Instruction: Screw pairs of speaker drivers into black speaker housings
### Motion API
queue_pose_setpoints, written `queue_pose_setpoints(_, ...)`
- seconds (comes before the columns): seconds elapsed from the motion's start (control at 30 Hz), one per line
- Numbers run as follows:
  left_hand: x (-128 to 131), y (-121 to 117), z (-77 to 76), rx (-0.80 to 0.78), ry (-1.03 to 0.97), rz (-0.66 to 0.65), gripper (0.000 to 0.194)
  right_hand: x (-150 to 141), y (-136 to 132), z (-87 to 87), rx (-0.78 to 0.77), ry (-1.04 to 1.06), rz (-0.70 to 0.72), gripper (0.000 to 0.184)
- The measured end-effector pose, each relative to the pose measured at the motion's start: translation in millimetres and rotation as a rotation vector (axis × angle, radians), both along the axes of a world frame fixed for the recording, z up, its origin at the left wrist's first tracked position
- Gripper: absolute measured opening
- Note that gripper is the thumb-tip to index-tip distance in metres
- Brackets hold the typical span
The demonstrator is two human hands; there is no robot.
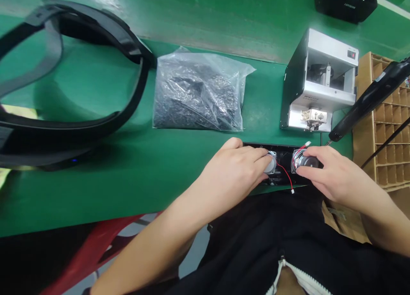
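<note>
Red wire (286, 174), black speaker (309, 161)

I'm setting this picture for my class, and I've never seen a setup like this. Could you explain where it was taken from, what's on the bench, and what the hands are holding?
This view comes from a camera worn on a person's head, looking down at their own bare hands. The left hand holds what looks like a small round speaker, and the right hand holds a second round speaker. Both sit over a black panel, beside a red wire. The green workbench also carries a clear bag of small dark parts, a silver and black machine and a black electric screwdriver. A cardboard rack stands at the right.
</note>
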State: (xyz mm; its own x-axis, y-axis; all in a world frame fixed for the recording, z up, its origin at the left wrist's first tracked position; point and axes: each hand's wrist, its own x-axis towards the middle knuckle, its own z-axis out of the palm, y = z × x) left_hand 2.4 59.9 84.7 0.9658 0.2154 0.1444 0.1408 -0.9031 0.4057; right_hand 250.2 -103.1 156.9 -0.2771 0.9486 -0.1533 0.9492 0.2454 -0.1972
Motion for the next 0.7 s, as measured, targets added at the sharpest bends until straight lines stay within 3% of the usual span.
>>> queue_pose_setpoints(0.23,-1.5,-0.5,0.4,-0.007,-0.019,-0.018,0.016,-4.7,1.2,2.9,0.010,-0.015,0.111,0.038)
queue_pose_setpoints(0.53,-1.2,0.8,0.0,-0.002,-0.067,-0.011,0.026,-3.2,9.4,-30.5,-0.080,-0.031,0.082,0.036)
queue_pose_setpoints(0.7,-2.0,-0.1,-1.5,-0.020,-0.117,-0.003,0.023,-1.5,6.3,-38.3,-0.043,-0.010,0.090,0.039)
